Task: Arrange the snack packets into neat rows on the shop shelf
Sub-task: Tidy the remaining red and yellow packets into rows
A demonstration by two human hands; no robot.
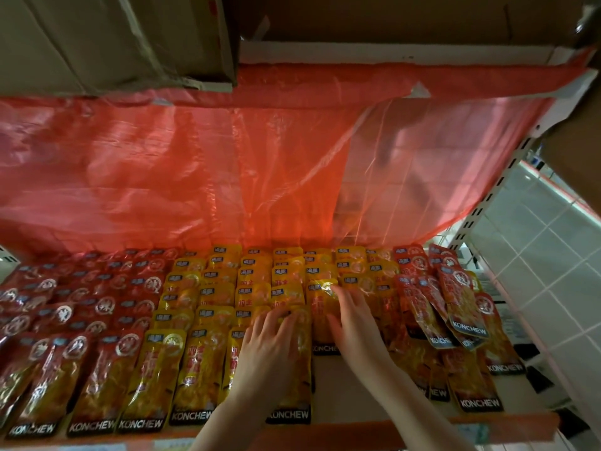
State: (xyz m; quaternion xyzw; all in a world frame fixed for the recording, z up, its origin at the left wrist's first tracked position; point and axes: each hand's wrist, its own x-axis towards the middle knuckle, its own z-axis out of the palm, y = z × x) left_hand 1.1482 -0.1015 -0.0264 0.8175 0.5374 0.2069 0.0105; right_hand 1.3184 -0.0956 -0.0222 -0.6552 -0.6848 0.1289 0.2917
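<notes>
Snack packets lie in overlapping rows on the shelf: red packets at the left, yellow packets in the middle, more red packets at the right, some of them askew. My left hand rests flat, fingers spread, on a yellow packet in the front row. My right hand lies on the neighbouring yellow column, its fingertips touching a packet further back. Neither hand grips anything.
A red plastic sheet hangs from the shelf above and covers the back of the shelf. Cardboard boxes sit on the upper shelf. The slotted shelf upright and a tiled floor are at the right.
</notes>
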